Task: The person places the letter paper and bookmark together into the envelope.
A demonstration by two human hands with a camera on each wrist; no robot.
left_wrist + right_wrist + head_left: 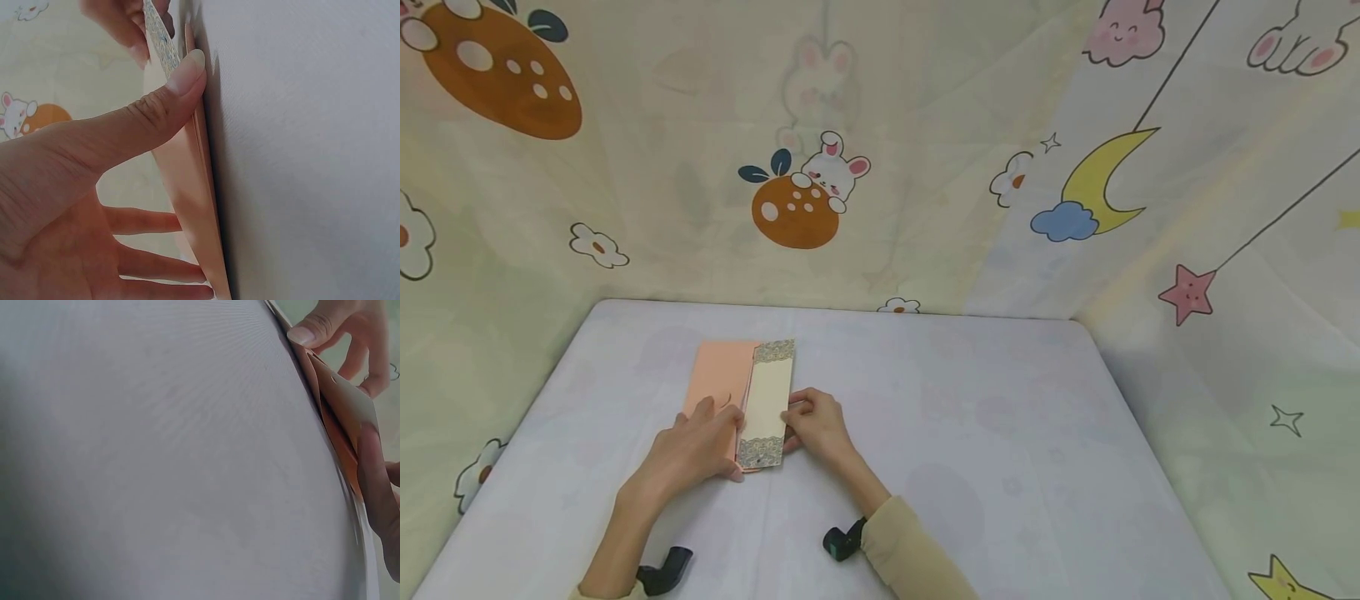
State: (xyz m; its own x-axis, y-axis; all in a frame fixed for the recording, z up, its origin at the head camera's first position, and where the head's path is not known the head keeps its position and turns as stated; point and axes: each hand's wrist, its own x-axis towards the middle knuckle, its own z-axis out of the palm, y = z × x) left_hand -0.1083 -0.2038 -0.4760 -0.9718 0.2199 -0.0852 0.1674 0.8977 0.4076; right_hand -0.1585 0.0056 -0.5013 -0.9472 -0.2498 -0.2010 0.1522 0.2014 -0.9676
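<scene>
A peach card [724,367] lies on the white-covered table, with a cream panel [767,400] along its right side. Silvery glitter bands cross the panel's top and bottom. My left hand [688,446] presses on the peach part with extended, spread fingers, its thumb [186,74] against the near edge. At the panel's right edge, my right hand [822,427] pinches the cream panel between thumb and fingers. In the right wrist view, the panel stands slightly raised, leaving a gap above the peach layer [334,428]. The left palm hides the card's lower left.
The white tabletop [1000,450] stretches right and toward me. A patterned cloth [925,167] rises behind the table and on both sides. Black wrist devices sit at the left cuff [666,571] and the right cuff [842,542].
</scene>
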